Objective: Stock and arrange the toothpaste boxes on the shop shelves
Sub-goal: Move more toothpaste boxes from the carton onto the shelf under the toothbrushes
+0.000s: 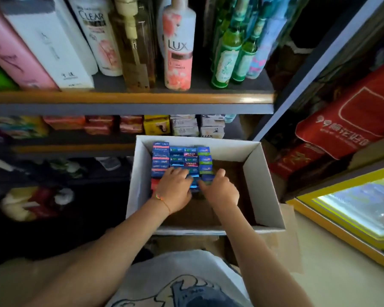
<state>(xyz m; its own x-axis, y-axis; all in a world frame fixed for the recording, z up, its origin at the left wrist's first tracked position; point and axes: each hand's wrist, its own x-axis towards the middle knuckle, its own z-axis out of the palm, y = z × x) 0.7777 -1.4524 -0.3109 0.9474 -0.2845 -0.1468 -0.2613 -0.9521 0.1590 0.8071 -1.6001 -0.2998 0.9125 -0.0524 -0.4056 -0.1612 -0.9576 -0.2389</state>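
The left hand (175, 191) reaches down into the carton (264, 185). Its fingers (175, 172) lie across the tops of the toothpaste boxes (182, 160), and it looks as if they curl over the near ones, but the picture is blurry there, so I cannot tell if it has really got hold of any. The right hand (220, 189) is just beside it, on the right. Its fingers bend down against the right side of the same near boxes, by a green and blue one. I cannot tell if this hand is squeezing yet either.

The toothpaste boxes stand on end in tidy rows, packed close, in the far left part of the carton. The right and near parts of the carton show bare brown floor.

I think the boxes are light. They are thin card, so they should be stiff along their length but easy to dent if pinched hard. Their shiny skin may be a bit slippery. A good way is to press a small bunch together from the left and right sides, with flat fingers, and lift them all as one block.

Past the carton is a low shelf (75, 149) with soap packs (186, 126) on it. Higher up is another shelf (131, 98) with tall bottles (179, 45).
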